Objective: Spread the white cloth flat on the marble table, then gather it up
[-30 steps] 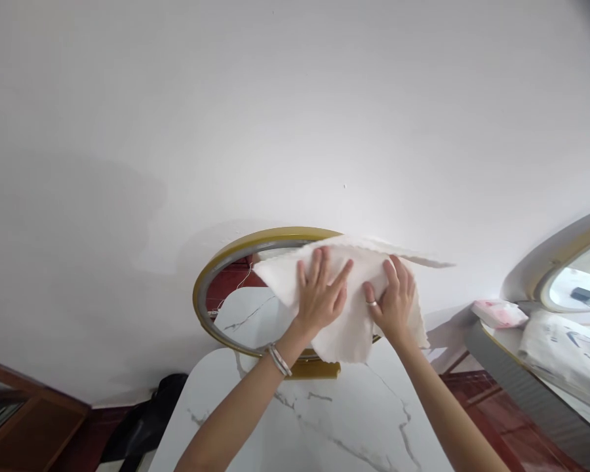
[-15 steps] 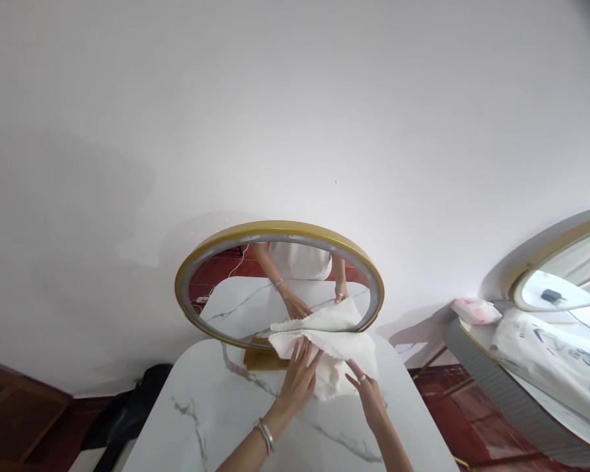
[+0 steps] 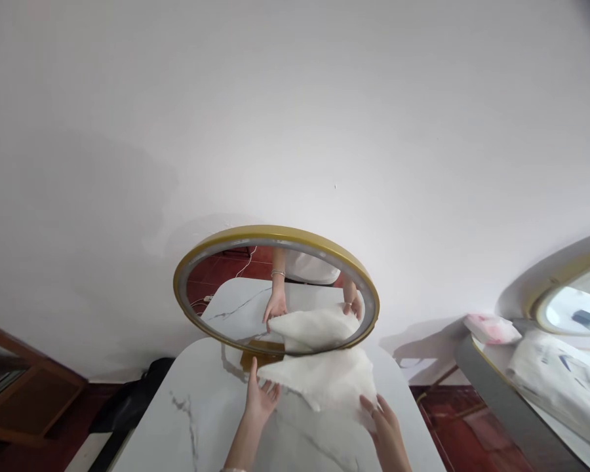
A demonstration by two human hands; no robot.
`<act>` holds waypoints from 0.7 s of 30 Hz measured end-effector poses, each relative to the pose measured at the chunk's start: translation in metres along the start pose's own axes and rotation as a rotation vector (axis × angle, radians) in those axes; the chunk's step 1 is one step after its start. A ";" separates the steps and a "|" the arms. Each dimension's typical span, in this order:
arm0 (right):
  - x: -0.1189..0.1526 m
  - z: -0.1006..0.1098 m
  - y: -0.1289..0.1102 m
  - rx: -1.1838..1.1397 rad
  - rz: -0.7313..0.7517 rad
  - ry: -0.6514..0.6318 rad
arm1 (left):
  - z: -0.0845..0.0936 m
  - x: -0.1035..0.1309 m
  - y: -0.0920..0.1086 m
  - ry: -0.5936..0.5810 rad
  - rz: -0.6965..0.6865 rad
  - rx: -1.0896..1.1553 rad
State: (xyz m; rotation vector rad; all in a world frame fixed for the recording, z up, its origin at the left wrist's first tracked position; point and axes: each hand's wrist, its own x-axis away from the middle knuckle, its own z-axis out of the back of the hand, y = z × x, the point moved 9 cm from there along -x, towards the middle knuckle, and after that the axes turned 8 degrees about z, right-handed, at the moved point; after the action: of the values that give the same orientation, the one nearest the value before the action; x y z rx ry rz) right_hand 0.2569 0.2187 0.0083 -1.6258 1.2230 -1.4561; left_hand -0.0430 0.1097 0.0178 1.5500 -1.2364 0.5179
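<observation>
A white cloth with a soft, fleecy look is spread in the air over the front of the marble-patterned table, just before the round mirror. My right hand grips its near right corner, thumb and fingers closed on the edge. By the cloth's pointed left corner is my left hand, palm turned up and fingers apart. The gold mirror base shows partly behind the cloth. Both hands and the cloth are reflected in the glass.
The white marbled table stands against a pale wall. To the right, a second table carries a pink-and-white pack, a printed white cloth bag and another gold-rimmed mirror. A wooden cabinet is at the far left.
My left hand has moved left and turned palm up, away from the middle of the cloth. My right hand has taken hold of its right corner. The cloth has opened out and risen.
</observation>
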 end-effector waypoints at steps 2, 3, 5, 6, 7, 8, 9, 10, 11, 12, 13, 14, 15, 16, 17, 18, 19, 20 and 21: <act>0.000 0.012 0.006 0.001 0.014 0.010 | 0.014 -0.002 -0.013 -0.009 0.096 -0.011; 0.000 0.018 0.007 0.003 0.035 0.005 | 0.021 -0.002 -0.019 -0.013 0.119 -0.041; 0.003 0.030 0.005 0.025 0.086 -0.016 | 0.033 0.000 -0.025 -0.034 0.063 -0.149; 0.007 0.035 0.004 0.040 0.107 -0.025 | 0.038 0.002 -0.027 -0.052 0.017 -0.218; 0.011 0.041 0.002 0.057 0.118 -0.026 | 0.041 0.005 -0.029 -0.076 -0.033 -0.287; 0.017 0.046 0.001 0.068 0.119 -0.019 | 0.045 0.009 -0.030 -0.097 -0.081 -0.351; 0.023 0.051 0.000 0.071 0.114 -0.008 | 0.048 0.014 -0.031 -0.106 -0.120 -0.405; 0.030 0.055 -0.003 0.061 0.107 0.004 | 0.053 0.020 -0.031 -0.103 -0.149 -0.448; 0.038 0.058 -0.005 0.044 0.095 0.014 | 0.057 0.027 -0.031 -0.096 -0.170 -0.479; 0.046 0.059 -0.009 0.028 0.079 0.013 | 0.060 0.035 -0.029 -0.092 -0.184 -0.500; 0.054 0.059 -0.013 0.012 0.065 0.002 | 0.063 0.045 -0.027 -0.095 -0.196 -0.513; 0.062 0.058 -0.019 0.001 0.055 -0.010 | 0.065 0.055 -0.023 -0.105 -0.208 -0.519; 0.071 0.057 -0.025 -0.003 0.048 -0.015 | 0.066 0.067 -0.019 -0.126 -0.222 -0.520; 0.080 0.057 -0.033 -0.008 0.054 -0.009 | 0.067 0.078 -0.014 -0.151 -0.232 -0.517; 0.089 0.057 -0.041 -0.013 0.075 0.005 | 0.068 0.089 -0.010 -0.171 -0.235 -0.514; 0.099 0.059 -0.050 -0.018 0.106 0.024 | 0.069 0.099 -0.006 -0.190 -0.234 -0.513; 0.109 0.060 -0.057 -0.024 0.136 0.040 | 0.071 0.108 -0.003 -0.211 -0.231 -0.514; 0.119 0.062 -0.063 -0.027 0.161 0.048 | 0.072 0.116 -0.001 -0.234 -0.226 -0.519; 0.128 0.064 -0.068 -0.028 0.180 0.046 | 0.073 0.124 0.001 -0.264 -0.221 -0.529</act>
State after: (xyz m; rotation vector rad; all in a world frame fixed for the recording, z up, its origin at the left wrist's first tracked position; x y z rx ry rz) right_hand 0.3288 0.1177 0.1071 -1.4663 1.3832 -1.3756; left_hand -0.0158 -0.0098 0.0922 1.2966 -1.2508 -0.1592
